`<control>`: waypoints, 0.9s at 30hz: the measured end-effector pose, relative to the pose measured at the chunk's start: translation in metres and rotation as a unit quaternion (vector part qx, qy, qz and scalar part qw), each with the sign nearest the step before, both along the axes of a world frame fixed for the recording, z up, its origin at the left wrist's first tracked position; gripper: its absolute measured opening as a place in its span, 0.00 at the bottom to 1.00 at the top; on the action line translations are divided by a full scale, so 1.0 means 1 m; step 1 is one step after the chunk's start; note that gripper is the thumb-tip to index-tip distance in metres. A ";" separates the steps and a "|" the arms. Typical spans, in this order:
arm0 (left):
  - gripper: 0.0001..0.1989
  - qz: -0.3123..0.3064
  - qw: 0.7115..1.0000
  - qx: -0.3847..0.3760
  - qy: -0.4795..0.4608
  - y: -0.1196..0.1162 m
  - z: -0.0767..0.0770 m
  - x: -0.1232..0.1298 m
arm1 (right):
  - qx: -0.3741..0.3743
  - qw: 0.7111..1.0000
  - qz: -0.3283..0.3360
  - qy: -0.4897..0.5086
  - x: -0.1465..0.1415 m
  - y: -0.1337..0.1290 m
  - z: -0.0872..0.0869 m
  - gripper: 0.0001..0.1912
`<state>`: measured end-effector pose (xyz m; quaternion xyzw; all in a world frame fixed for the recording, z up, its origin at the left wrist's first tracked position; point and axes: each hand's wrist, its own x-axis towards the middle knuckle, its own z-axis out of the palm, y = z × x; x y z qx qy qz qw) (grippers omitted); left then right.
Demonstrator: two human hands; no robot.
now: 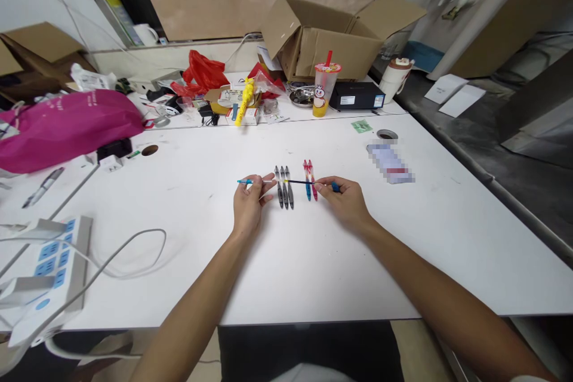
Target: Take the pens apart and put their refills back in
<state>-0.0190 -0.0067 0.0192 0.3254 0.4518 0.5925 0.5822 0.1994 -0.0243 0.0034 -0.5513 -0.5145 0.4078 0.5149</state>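
My left hand (248,208) is closed on a pen barrel with a light blue end (244,181), held level above the table. My right hand (348,204) pinches a dark ink refill (299,182), whose yellowish tip points left at the barrel. A blue pen part (335,187) also shows at the right fingers; how it is held is partly hidden. Between the hands, three dark grey pens (285,194) lie side by side. Just right of them are a pen with a red top and blue grip (308,188) and a pink-red pen (313,188).
A blurred-out phone-like object (390,163) and a tape roll (387,135) lie at right. Farther back stand a drink cup (324,89), a black box (358,96) and an open carton (335,48). A power strip (76,262) with cables and a magenta bag (76,125) occupy the left.
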 end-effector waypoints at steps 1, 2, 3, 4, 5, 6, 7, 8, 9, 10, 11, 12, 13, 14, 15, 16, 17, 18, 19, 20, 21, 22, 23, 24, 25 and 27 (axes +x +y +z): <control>0.15 -0.002 1.000 0.000 -0.003 0.000 0.001 0.000 | 0.000 1.000 0.001 -0.001 0.000 0.000 0.000 0.17; 0.15 -0.004 1.000 0.001 -0.007 -0.001 0.002 0.001 | 0.000 1.000 0.003 -0.002 0.000 0.000 0.001 0.16; 0.15 -0.005 1.000 0.002 -0.011 -0.001 0.002 0.001 | 0.001 1.000 0.005 -0.004 0.000 0.000 0.001 0.16; 0.15 -0.004 1.000 0.002 -0.015 -0.002 0.002 0.002 | 0.002 1.000 0.007 -0.006 0.000 0.000 0.001 0.15; 0.15 -0.003 1.000 0.003 -0.018 -0.002 0.002 0.002 | 0.003 1.000 0.008 -0.008 0.000 0.000 0.002 0.15; 0.15 0.000 1.000 0.002 -0.022 -0.002 0.002 0.003 | 0.004 1.000 0.009 -0.010 0.000 0.000 0.002 0.15; 0.15 0.002 1.000 0.002 -0.025 -0.001 0.002 0.003 | 0.004 1.000 0.009 -0.012 0.001 0.000 0.002 0.15; 0.15 0.004 1.000 0.002 -0.028 -0.001 0.001 0.003 | 0.003 1.000 0.009 -0.015 0.001 0.000 0.002 0.15; 0.14 0.007 1.000 0.002 -0.031 -0.001 0.001 0.003 | 0.001 1.000 0.009 -0.017 0.001 0.000 0.002 0.15; 0.14 0.009 0.999 0.001 -0.033 0.000 0.001 0.003 | 0.000 1.000 0.009 -0.020 0.001 -0.001 0.002 0.15; 0.14 0.010 0.999 0.002 -0.035 0.000 0.000 0.003 | -0.002 1.000 0.009 -0.022 0.002 -0.001 0.002 0.15; 0.14 0.009 0.999 0.002 -0.037 0.000 0.000 0.003 | -0.003 1.000 0.010 -0.025 0.002 -0.001 0.002 0.15; 0.14 0.006 0.999 0.003 -0.038 0.000 -0.001 0.003 | -0.004 0.999 0.014 -0.028 0.001 -0.001 0.002 0.15; 0.14 0.001 0.999 0.003 -0.038 0.000 -0.002 0.004 | -0.004 0.999 0.018 -0.033 0.001 -0.001 0.003 0.15; 0.15 -0.007 0.999 0.004 -0.037 -0.001 -0.003 0.005 | -0.004 0.999 0.023 -0.039 0.001 -0.001 0.003 0.16; 0.15 -0.017 0.999 0.004 -0.036 -0.001 -0.004 0.005 | -0.002 0.999 0.028 -0.045 0.001 -0.001 0.003 0.17; 0.15 -0.026 0.999 0.004 -0.034 -0.001 -0.005 0.006 | 0.000 0.998 0.032 -0.051 0.000 -0.001 0.003 0.18; 0.16 -0.033 0.999 0.002 -0.032 -0.002 -0.006 0.007 | 0.001 0.998 0.035 -0.055 0.000 -0.002 0.004 0.19; 0.16 -0.038 0.999 0.000 -0.029 -0.002 -0.006 0.007 | 0.000 0.998 0.038 -0.056 0.000 -0.002 0.004 0.21; 0.17 -0.043 0.999 -0.002 -0.027 -0.002 -0.007 0.007 | -0.004 0.998 0.040 -0.056 0.000 -0.002 0.004 0.22; 0.17 -0.045 0.999 -0.004 -0.025 -0.003 -0.007 0.008 | -0.010 0.998 0.041 -0.054 0.000 -0.002 0.004 0.23; 0.18 -0.047 0.999 -0.006 -0.024 -0.003 -0.007 0.008 | -0.014 0.998 0.040 -0.053 0.000 -0.003 0.004 0.24; 0.18 -0.050 0.998 -0.006 -0.023 -0.003 -0.007 0.008 | -0.018 0.998 0.039 -0.053 0.000 -0.003 0.004 0.25; 0.18 -0.055 0.998 -0.004 -0.023 -0.004 -0.007 0.009 | -0.019 0.998 0.038 -0.056 -0.001 -0.003 0.004 0.25; 0.18 -0.059 0.998 -0.002 -0.022 -0.005 -0.007 0.009 | -0.018 0.997 0.038 -0.060 -0.002 -0.004 0.004 0.25; 0.19 -0.073 0.997 0.001 -0.019 -0.007 -0.008 0.011 | -0.017 0.996 0.042 -0.071 -0.005 -0.005 0.003 0.26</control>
